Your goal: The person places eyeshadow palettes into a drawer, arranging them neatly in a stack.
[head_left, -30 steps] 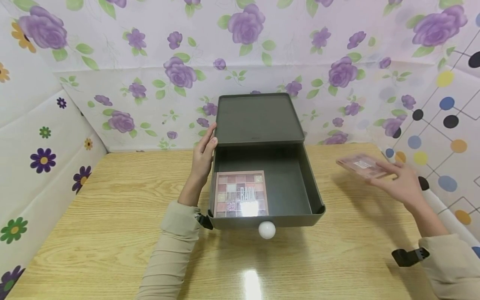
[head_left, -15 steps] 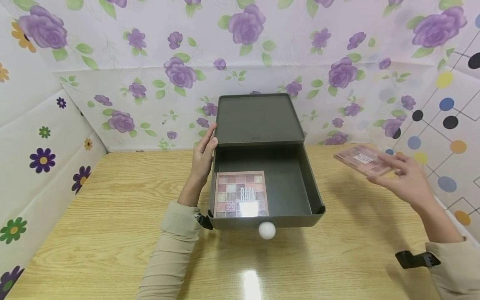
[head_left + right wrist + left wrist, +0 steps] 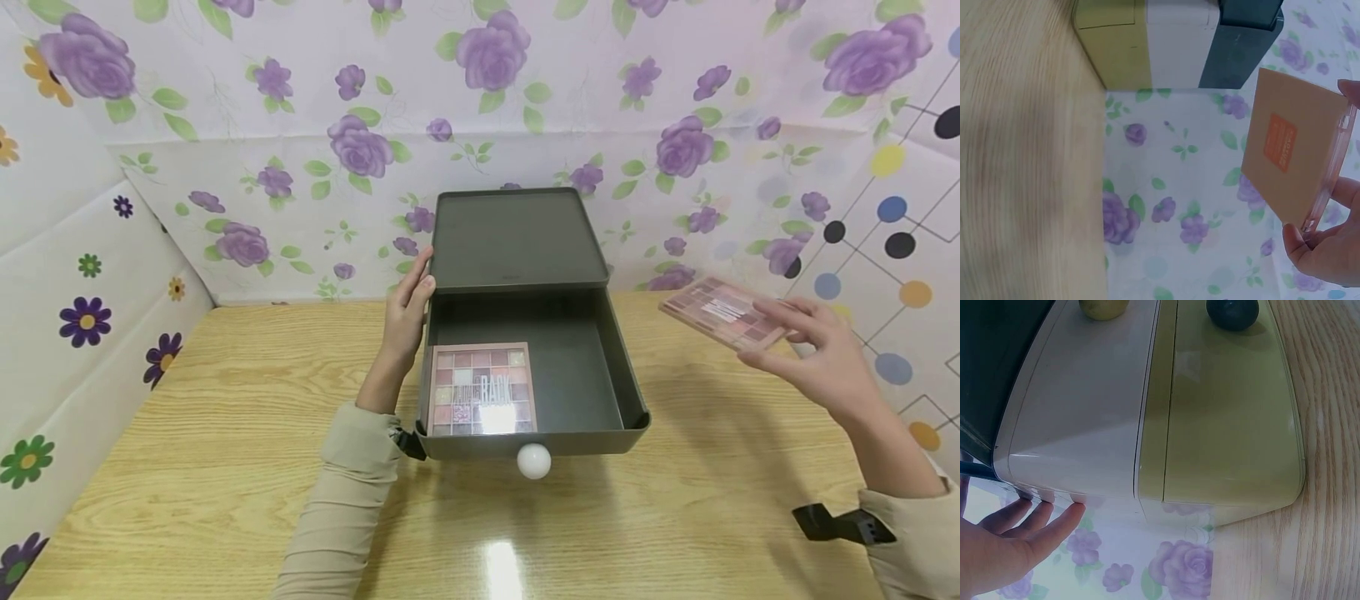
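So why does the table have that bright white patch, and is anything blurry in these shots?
Head view: the patch is lamp glare on the glossy table, and glare also washes over the palette in the drawer; the walls bow as through a wide lens. Right wrist view: the table is smeared, while the palette in the right hand is sharper. Left wrist view: the left hand is soft.

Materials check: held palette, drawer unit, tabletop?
Held palette: looks like clear pinkish plastic casing with a card-like tan back, orange label in the right wrist view. Drawer unit: likely moulded plastic, smooth with soft glare. Tabletop: wood-grain surface, glossy; laminate or solid wood unclear.
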Motion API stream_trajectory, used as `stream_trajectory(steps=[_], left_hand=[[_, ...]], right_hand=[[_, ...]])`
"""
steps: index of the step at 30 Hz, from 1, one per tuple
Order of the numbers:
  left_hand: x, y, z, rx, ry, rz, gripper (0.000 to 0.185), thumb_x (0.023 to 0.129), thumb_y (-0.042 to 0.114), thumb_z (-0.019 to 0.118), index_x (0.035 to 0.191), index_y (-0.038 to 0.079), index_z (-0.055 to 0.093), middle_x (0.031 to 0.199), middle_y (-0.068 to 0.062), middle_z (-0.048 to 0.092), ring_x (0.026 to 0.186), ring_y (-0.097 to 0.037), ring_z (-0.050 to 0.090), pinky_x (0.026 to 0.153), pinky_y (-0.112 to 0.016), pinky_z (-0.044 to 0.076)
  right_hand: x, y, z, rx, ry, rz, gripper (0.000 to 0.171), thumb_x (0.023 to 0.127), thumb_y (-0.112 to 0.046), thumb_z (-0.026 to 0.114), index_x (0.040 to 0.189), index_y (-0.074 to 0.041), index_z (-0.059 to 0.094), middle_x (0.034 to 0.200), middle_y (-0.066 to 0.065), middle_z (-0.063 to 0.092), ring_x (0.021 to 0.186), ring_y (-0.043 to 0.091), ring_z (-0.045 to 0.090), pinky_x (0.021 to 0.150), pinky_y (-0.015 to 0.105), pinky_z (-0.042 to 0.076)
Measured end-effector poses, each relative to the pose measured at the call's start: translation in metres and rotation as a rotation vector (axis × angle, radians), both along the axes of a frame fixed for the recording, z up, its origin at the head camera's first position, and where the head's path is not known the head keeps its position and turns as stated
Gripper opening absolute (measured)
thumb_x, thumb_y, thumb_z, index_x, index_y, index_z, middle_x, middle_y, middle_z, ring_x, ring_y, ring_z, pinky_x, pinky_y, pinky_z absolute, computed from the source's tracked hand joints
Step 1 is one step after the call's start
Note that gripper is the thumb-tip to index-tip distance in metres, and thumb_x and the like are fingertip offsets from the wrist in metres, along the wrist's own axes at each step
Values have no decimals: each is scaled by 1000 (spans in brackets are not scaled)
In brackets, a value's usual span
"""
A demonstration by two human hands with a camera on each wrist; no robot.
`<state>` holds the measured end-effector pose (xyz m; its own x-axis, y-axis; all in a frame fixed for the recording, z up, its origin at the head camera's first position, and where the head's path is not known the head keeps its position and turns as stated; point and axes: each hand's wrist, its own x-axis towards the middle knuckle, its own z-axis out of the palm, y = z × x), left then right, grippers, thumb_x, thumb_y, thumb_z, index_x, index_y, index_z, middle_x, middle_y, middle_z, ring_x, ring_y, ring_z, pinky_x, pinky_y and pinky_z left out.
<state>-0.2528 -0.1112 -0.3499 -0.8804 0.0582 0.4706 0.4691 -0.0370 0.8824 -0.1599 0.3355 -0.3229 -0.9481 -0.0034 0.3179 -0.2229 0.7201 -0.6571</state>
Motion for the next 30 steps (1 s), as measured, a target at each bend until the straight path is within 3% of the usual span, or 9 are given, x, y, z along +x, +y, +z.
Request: stream_trajectory(steps=[5,11,15,22,27,30], left_hand=[[0,0,0,1,6,-4,50,93,24,42,141,9,36,147,-9,27,132,-19,28,99,-45,32],[0,0,0,10,7,-4,51,92,24,42,141,8,36,147,-8,28,133,-21,27,102,-43,28],[0,0,0,14,-3,-8,52,92,25,42,141,8,35,147,-7,27,133,-21,26,103,-43,26],[0,0,-1,24,6,-23,49,94,20,40,141,6,35,147,-13,25,133,-21,25,104,-41,24],[0,0,0,11,3,-11,50,93,23,42,141,8,35,147,-11,26,133,-21,26,103,-42,26],[0,0,0,4,-4,-4,51,92,26,42,141,10,36,147,-7,28,133,-19,26,102,-42,28]], right_hand=[[4,-5,6,-42,-11,39,60,76,-11,72,132,-9,49,128,-1,36,97,0,33,75,33,26],[11,-15,14,-123,49,134,63,73,2,70,131,-7,50,129,-3,36,103,3,34,77,12,27],[15,-23,21,-166,89,215,66,69,11,68,131,-4,50,130,0,36,112,9,31,85,8,27],[21,-37,32,-172,167,353,69,62,19,66,128,4,50,129,8,38,116,14,30,95,11,24],[18,-44,35,-131,252,451,74,55,21,67,126,8,50,128,11,39,116,16,30,94,14,25],[16,-48,35,-164,280,500,75,52,21,67,125,9,50,130,11,39,117,19,30,94,16,25]])
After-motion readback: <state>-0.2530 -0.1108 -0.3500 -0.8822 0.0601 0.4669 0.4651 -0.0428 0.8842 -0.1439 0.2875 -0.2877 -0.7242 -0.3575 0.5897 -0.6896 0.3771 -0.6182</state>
